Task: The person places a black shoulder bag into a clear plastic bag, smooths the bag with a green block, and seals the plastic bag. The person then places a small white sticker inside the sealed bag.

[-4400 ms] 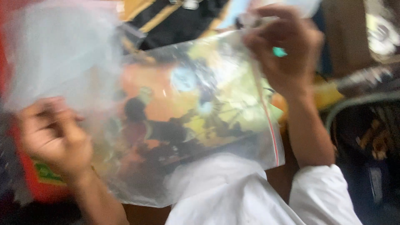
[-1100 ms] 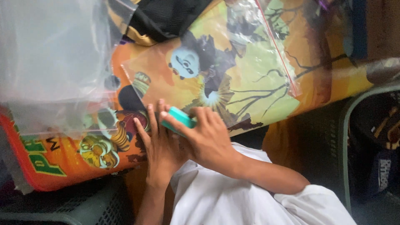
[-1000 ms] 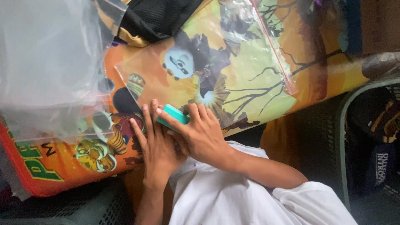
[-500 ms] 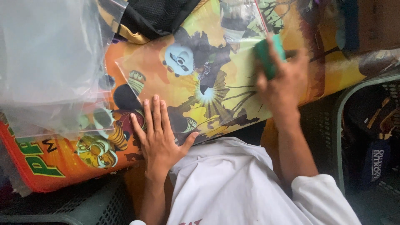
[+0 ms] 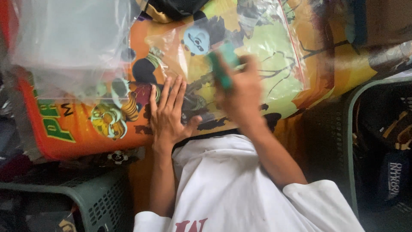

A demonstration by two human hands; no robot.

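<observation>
Clear plastic bag (image 5: 240, 64) with a red strip along one edge is lying flat on an orange cartoon-print board (image 5: 86, 129), with a printed sheet showing through the plastic. The left hand (image 5: 169, 116) is lying palm down on the lower edge of the bag, fingers spread and flat — pinching nothing, just pressing. The right hand (image 5: 242, 92) is blurred, sitting on the middle of the bag with its fingers curled around a small green block (image 5: 223, 68) — the block is sticking up above the knuckles and looks to be touching the plastic, though the blur makes the contact hard to confirm. The two hands are near each other but apart.

A second, empty-looking plastic bag (image 5: 68, 43) is hanging crumpled over the upper left part of the board. A white shirt (image 5: 227, 193) with red lettering is filling the bottom centre. A green basket (image 5: 98, 202) is sitting at the lower left, under the board's edge, and another basket (image 5: 354, 141) with dark bags inside is standing at the right.
</observation>
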